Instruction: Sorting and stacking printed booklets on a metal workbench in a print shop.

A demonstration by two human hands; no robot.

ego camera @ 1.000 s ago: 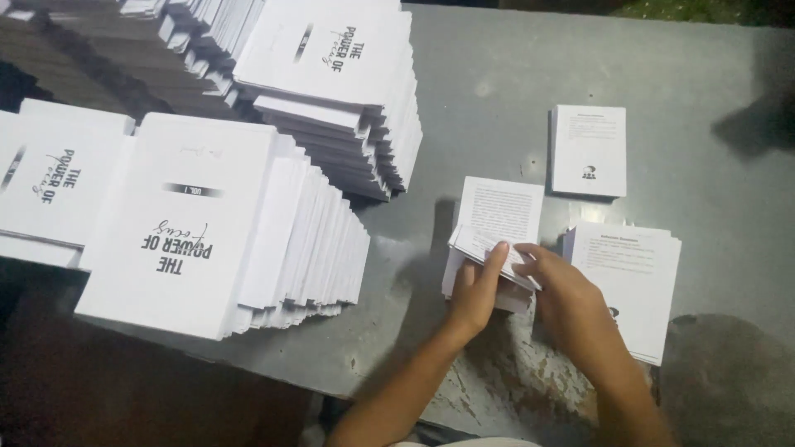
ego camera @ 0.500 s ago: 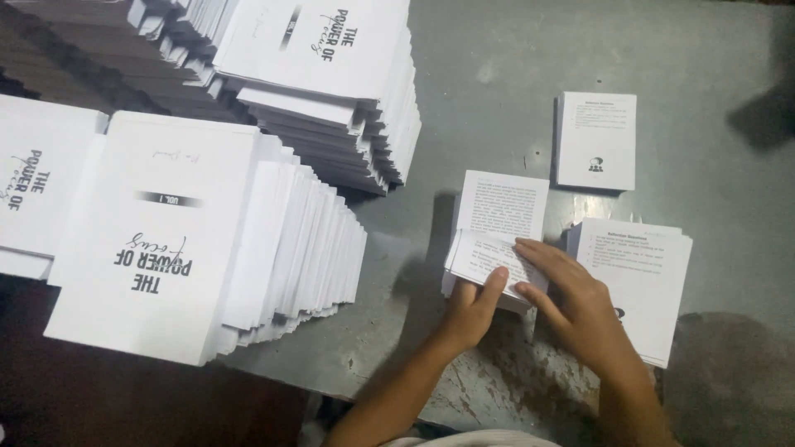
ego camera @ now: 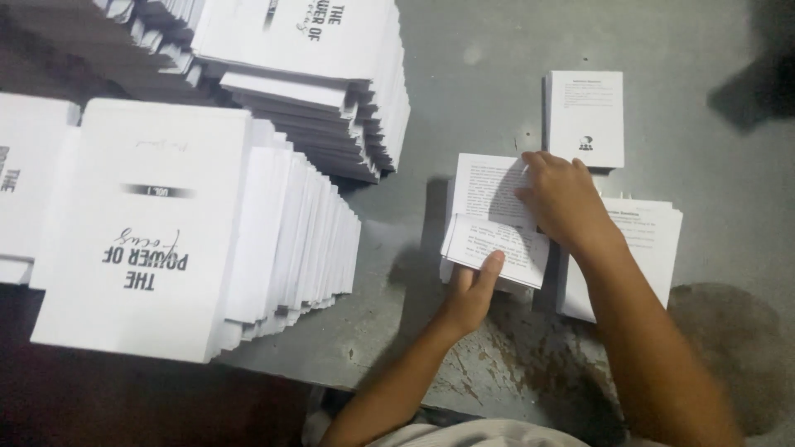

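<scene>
Booklet stack (ego camera: pixel 489 223), middle of the grey table (ego camera: pixel 480 74). What was its condition at this moment?

— It lay near the table's front edge, between the tall piles of white covers (ego camera: pixel 273 240) and a second low stack of printed sheets (ego camera: pixel 650 240). Its top leaf (ego camera: pixel 497 244) was raised at the near edge and partly folded back.

— State of the hands?

— The left hand (ego camera: pixel 472 294) was curled at the near edge, thumb on top of the lifted leaf and fingers beneath it, so it had that leaf pinched. The right hand (ego camera: pixel 563 199) lay flat and spread, palm down, on the far right corner of the stack; it gripped nothing, only pressed.

— What had changed from half a second earlier?

— The right hand had moved from the near edge, beside the left, up to the far corner. The leaf under the left thumb stood higher off the stack than before.

— Meaning for the work?

— In my judgement, the stack was being held steady while one leaf was separated from it. A small white book (ego camera: pixel 585 116) sat apart, further back, untouched.
</scene>
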